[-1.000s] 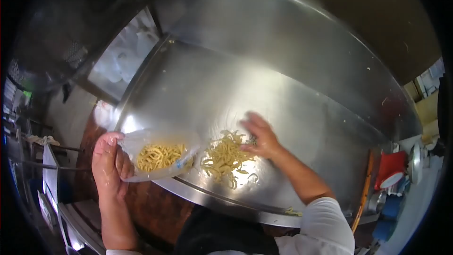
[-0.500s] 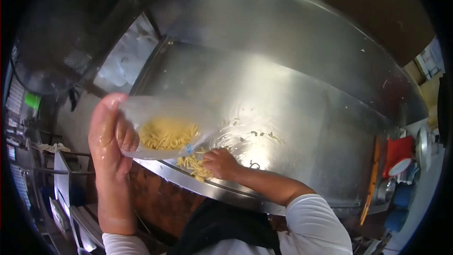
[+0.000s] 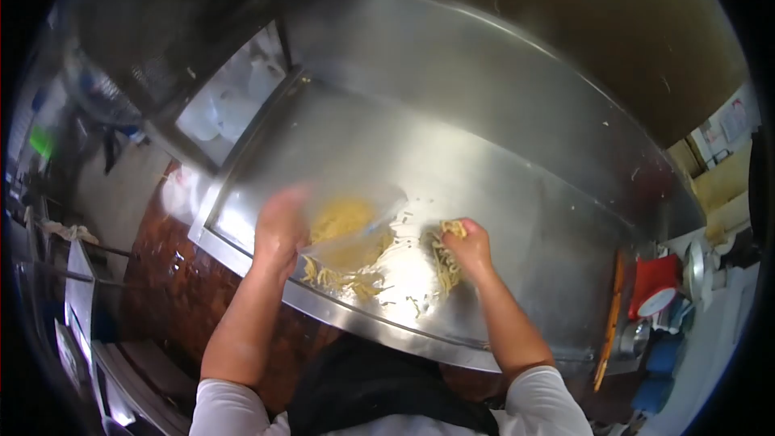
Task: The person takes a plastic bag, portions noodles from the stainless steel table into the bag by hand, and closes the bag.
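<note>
My left hand (image 3: 279, 232), blurred by motion, grips the side of a clear plastic bag (image 3: 386, 197) over the steel work surface (image 3: 323, 129). Thick yellow noodles (image 3: 343, 220) show through the bag. To the right, my right hand (image 3: 468, 247) is closed around a bunch of noodles (image 3: 446, 270), with strands hanging down from the fingers. Loose noodles (image 3: 343, 281) lie on the wet steel beneath the bag, close to the front edge.
A raised steel rim (image 3: 355, 324) runs along the front. On the right are an orange strip (image 3: 609, 319), a red scale-like object with a round white face (image 3: 652, 284) and a metal bowl (image 3: 634, 337). Clear plastic containers (image 3: 234, 105) stand beyond the left end.
My right hand has lifted noodles off the surface and moved right. My left hand has brought the bag to the right and further over the steel. The view has shifted too.
</note>
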`<state>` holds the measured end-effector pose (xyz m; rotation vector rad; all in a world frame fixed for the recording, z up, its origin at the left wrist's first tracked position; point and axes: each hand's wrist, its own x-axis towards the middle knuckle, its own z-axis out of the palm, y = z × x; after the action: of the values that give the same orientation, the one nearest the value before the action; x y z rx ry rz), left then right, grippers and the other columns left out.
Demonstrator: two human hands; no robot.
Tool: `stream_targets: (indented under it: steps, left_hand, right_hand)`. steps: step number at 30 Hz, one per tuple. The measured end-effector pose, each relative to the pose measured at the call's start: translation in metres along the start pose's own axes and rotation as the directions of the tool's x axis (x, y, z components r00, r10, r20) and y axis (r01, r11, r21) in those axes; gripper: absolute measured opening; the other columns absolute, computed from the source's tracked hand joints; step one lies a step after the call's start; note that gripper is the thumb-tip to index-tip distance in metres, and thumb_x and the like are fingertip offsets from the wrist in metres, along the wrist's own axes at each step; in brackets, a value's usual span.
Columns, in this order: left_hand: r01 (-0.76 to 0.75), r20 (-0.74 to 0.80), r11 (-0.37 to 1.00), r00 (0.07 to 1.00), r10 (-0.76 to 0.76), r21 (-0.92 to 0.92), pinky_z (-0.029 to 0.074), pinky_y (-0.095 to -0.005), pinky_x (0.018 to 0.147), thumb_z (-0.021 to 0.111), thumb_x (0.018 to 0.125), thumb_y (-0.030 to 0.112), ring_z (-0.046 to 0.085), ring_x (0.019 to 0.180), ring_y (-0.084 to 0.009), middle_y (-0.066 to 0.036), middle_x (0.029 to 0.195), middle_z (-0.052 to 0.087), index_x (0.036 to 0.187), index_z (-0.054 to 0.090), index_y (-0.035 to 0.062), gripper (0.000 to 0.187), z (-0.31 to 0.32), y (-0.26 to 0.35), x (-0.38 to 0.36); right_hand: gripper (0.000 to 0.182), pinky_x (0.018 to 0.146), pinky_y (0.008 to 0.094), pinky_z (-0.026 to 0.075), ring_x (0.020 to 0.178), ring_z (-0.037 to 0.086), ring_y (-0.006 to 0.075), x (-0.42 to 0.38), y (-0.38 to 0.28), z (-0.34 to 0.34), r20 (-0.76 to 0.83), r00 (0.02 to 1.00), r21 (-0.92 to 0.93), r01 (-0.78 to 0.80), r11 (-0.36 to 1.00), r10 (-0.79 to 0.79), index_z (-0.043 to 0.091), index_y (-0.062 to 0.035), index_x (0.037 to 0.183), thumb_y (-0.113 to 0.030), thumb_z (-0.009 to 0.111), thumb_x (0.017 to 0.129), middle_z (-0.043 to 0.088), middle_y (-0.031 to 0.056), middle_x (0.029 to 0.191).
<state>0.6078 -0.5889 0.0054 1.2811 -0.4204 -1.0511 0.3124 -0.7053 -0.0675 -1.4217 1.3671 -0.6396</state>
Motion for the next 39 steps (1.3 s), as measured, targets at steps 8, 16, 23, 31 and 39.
stream_targets:
  steps: [8, 16, 23, 31, 39]
  left_hand:
    - [0.077, 0.057, 0.986, 0.995, -0.086, 0.147, 0.023, -0.0238, 0.039, 0.054, 0.094, 0.026, 0.027, 0.037, -0.0066, 0.006, 0.049, 0.034, 0.111, 0.057, 0.0022, 0.029, 0.008, 0.006, -0.003]
    - [-0.162, -0.096, 0.975, 0.979, 0.178, 0.151, 0.027, -0.0239, 0.038, 0.05, 0.096, 0.024, 0.03, 0.037, -0.0079, 0.004, 0.047, 0.035, 0.099, 0.059, 0.0034, 0.022, 0.001, -0.006, 0.025]
    - [-0.274, -0.042, 0.945, 0.958, 0.285, 0.178, 0.027, -0.0236, 0.038, 0.05, 0.095, 0.023, 0.031, 0.039, -0.0063, 0.005, 0.049, 0.035, 0.098, 0.058, 0.006, 0.019, 0.011, -0.001, 0.02]
    - [-0.335, -0.101, 0.942, 0.938, 0.331, -0.022, 0.022, -0.021, 0.037, 0.049, 0.097, 0.024, 0.027, 0.039, -0.0033, 0.008, 0.051, 0.031, 0.105, 0.058, 0.0066, 0.021, 0.005, 0.083, -0.025]
    - [-0.409, -0.172, 0.912, 0.898, 0.404, 0.01, 0.024, -0.0201, 0.037, 0.047, 0.098, 0.021, 0.027, 0.039, -0.0033, 0.006, 0.053, 0.031, 0.113, 0.055, 0.0021, 0.025, -0.045, 0.128, -0.048]
  right_hand:
    - [0.019, 0.07, 0.0276, 0.05, 0.08, 0.06, 0.0145, -0.019, -0.152, 0.088, -0.249, 0.631, 0.35, 0.766, 0.539, -0.735, 0.061, -0.0047, 0.089, -0.004, 0.073, 0.075, 0.06, 0.0077, 0.091]
    - [0.021, 0.076, 0.0445, 0.049, 0.087, 0.063, 0.0342, -0.001, -0.097, 0.162, 0.589, 0.654, -0.368, 0.74, 0.563, -0.475, 0.069, -0.0104, 0.088, -0.028, 0.061, 0.079, 0.066, 0.0172, 0.092]
    - [0.013, 0.07, 0.0262, 0.049, 0.076, 0.061, 0.0121, -0.027, -0.123, 0.062, 0.249, 0.798, 0.191, 0.514, 0.836, -0.548, 0.067, -0.0025, 0.094, -0.012, 0.061, 0.087, 0.067, 0.0057, 0.084]
    - [0.058, 0.106, 0.0428, 0.031, 0.126, 0.041, 0.0358, 0.01, 0.144, -0.085, -0.395, 0.857, -0.429, 0.147, 0.891, -0.332, 0.05, 0.0003, 0.126, -0.036, 0.065, 0.084, 0.043, 0.0255, 0.135]
    - [0.088, 0.114, 0.0472, 0.015, 0.137, 0.023, 0.0393, -0.011, 0.075, 0.013, 0.411, 0.807, -0.619, 0.588, 0.52, -0.424, 0.036, -0.0001, 0.138, -0.054, 0.067, 0.074, 0.029, 0.0254, 0.145]
